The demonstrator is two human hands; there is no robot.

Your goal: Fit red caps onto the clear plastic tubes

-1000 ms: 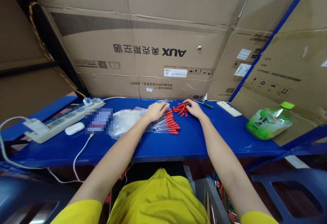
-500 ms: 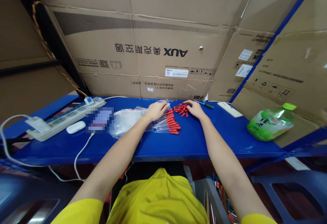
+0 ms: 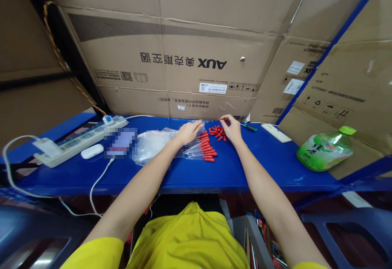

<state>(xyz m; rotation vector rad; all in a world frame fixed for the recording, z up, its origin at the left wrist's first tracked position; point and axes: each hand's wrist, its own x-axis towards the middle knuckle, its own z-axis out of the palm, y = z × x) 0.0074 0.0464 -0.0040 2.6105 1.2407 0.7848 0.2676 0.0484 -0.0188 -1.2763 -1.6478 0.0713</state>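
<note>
My left hand (image 3: 189, 133) lies palm down over the far end of a row of thin, clear and blue-tinged sticks (image 3: 194, 149), fingers stretched out. Several of these sticks end in red rubber-like caps (image 3: 208, 153) on their right side. My right hand (image 3: 232, 129) is closed in a pinch on one small red cap (image 3: 219, 119), just above the far edge of a loose pile of red caps (image 3: 217, 131). What lies under my left palm is hidden.
Clear plastic bags (image 3: 153, 146) lie beside my left forearm. Further left are a blurred phone (image 3: 121, 143), a white case (image 3: 92, 151) and a power strip (image 3: 82, 141). A green-handled screwdriver (image 3: 249, 127), a white flat object (image 3: 276, 133) and a green bottle (image 3: 324, 150) lie right. Cardboard (image 3: 183, 77) walls the back.
My right hand has lifted slightly away from the pile of red caps, with one cap now between its fingertips. My left hand stays over the sticks.
</note>
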